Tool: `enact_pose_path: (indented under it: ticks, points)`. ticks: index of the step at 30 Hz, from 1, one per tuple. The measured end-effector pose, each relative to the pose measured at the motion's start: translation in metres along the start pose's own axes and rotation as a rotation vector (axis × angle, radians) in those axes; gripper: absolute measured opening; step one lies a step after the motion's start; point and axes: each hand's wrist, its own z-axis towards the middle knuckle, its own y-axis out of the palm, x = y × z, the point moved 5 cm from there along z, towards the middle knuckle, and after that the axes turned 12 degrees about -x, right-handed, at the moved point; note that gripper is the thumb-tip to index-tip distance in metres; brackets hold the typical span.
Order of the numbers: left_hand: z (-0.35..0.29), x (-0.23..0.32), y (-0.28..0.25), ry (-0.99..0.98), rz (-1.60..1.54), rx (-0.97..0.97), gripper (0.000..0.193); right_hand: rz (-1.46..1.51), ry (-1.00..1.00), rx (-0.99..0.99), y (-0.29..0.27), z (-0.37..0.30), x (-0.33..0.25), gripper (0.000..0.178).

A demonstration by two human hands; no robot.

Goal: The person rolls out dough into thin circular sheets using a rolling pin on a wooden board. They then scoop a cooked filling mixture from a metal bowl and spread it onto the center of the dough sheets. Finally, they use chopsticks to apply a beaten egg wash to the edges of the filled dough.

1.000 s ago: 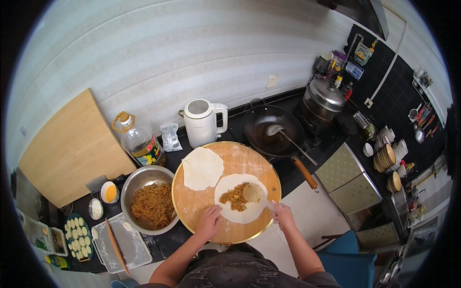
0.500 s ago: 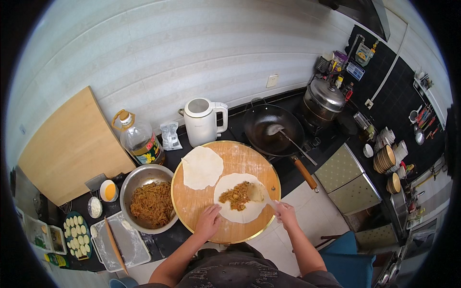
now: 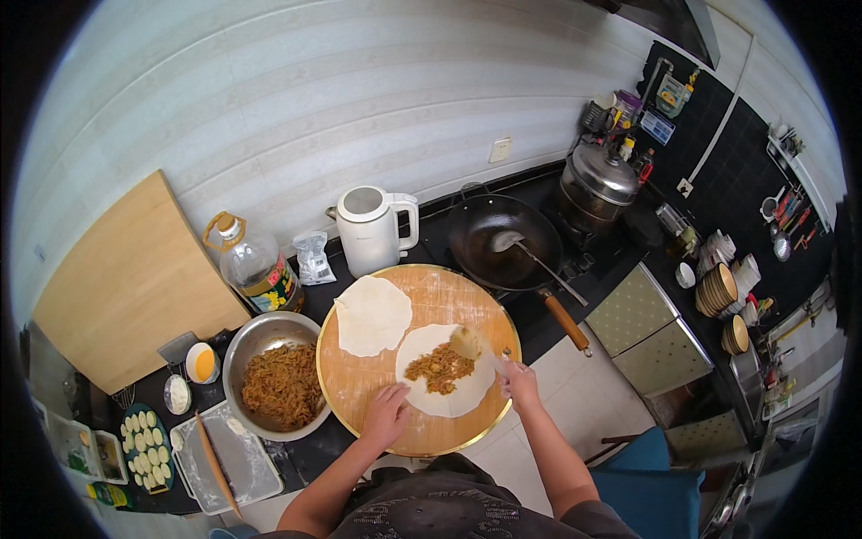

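A dark tabletop (image 3: 422, 234) is running along a pale striped wall and carrying everything shown. A large rectangular wooden board (image 3: 126, 278) is leaning at its left end. A round wooden board (image 3: 422, 431) with a golden rim is lying at the near edge, in the middle. A black wok (image 3: 494, 238) with a ladle inside is sitting toward the far right edge, its wooden handle pointing to the near right. A steel bowl (image 3: 278, 382) of brown shredded filling is touching the round board's left side. A white electric kettle (image 3: 368, 229) is standing at the far edge behind the round board, beside a bottle of cooking oil (image 3: 256, 269). Two thin dough wrappers are lying on the round board: a plain wrapper (image 3: 370, 314) at its far left, and a filled wrapper (image 3: 444, 395) at its near right, carrying a mound of brown filling (image 3: 440, 366). The left hand (image 3: 386, 418) is pressing flat on the filled wrapper's near-left edge, fingers together. The right hand (image 3: 519, 382) is resting at that wrapper's right edge, fingers pinched on a slim utensil (image 3: 485, 355) whose tip is lying over the filling; its kind cannot be told.
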Motion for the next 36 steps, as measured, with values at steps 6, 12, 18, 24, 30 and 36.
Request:
enact_pose_path:
  ticks: [6,12,18,24,30,36]
  points:
    - [-0.002,-0.004,0.003,-0.038,-0.028,-0.028,0.039,-0.046,-0.036,-0.049,-0.013,-0.009,-0.004,0.025]
    - [-0.003,-0.009,0.005,-0.057,-0.032,-0.038,0.041,-0.121,0.148,-0.017,-0.043,-0.053,0.005,0.025]
    - [0.001,0.000,0.002,-0.039,0.029,-0.037,0.038,-0.058,0.079,-0.154,-0.006,-0.048,0.001,0.027]
    - [-0.021,-0.010,-0.010,-0.109,-0.022,0.096,0.035,-0.118,0.081,-0.137,0.005,-0.050,-0.001,0.028]
    - [-0.069,-0.030,-0.061,-0.215,-0.093,0.335,0.028,0.003,0.129,-0.341,0.084,-0.056,0.001,0.025]
    - [-0.152,-0.075,-0.117,-0.434,-0.044,0.654,0.019,-0.292,0.075,-0.611,0.209,-0.045,0.050,0.027]
